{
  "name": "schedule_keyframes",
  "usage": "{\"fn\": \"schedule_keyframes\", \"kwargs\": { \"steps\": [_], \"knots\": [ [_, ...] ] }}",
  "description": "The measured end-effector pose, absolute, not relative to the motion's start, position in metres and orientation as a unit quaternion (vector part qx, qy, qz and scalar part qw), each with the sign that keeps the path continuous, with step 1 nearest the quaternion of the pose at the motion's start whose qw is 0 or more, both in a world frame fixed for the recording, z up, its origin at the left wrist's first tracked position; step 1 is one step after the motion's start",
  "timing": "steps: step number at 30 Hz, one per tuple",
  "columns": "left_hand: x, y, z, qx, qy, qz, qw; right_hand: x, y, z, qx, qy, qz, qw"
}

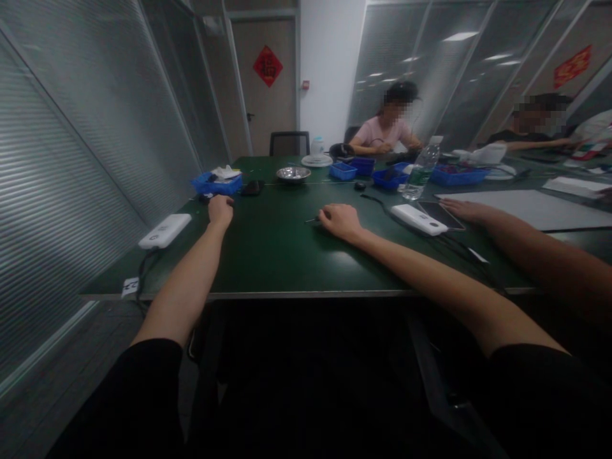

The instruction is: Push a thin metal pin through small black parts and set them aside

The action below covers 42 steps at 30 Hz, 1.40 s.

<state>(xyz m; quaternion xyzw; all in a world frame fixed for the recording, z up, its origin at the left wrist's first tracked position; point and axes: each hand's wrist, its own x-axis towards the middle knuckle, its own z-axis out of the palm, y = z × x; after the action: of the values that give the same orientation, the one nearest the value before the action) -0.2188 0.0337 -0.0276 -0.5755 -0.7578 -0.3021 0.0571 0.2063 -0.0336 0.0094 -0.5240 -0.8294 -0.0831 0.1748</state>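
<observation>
My left hand [221,209] is closed at the near side of a blue plastic basket [217,186], which holds white crumpled tissue [225,173]. A small dark item shows beside its fingers; what they grip, if anything, is hidden. My right hand [340,220] rests low over the middle of the green table [268,255], its fingers closed on a thin metal rod-like tool [312,220] that points left. A black phone [253,187] lies right of the basket. Farther back stands a shiny metal bowl [293,174].
White power banks with cables lie at left [165,231] and right [419,219]. Beside the right one are a dark tablet-like slab [442,215] and another person's hand [461,209]. A water bottle [423,172] and blue trays [343,171] stand behind. Two people sit across the table.
</observation>
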Motion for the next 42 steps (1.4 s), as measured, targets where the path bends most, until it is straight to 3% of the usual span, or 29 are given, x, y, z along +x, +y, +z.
{"fn": "schedule_keyframes", "kwargs": {
  "steps": [21,31,42],
  "knots": [
    [-0.235,0.042,-0.031,-0.569,-0.752,-0.331,-0.029,0.207,-0.032,0.009,-0.525,-0.831,-0.082,0.168],
    [-0.232,0.037,-0.027,-0.523,-0.771,-0.364,-0.008,0.207,-0.034,0.010,-0.525,-0.832,-0.075,0.166],
    [-0.219,0.031,-0.023,-0.550,-0.775,-0.308,0.048,0.205,-0.032,0.008,-0.528,-0.829,-0.081,0.166]
  ]
}}
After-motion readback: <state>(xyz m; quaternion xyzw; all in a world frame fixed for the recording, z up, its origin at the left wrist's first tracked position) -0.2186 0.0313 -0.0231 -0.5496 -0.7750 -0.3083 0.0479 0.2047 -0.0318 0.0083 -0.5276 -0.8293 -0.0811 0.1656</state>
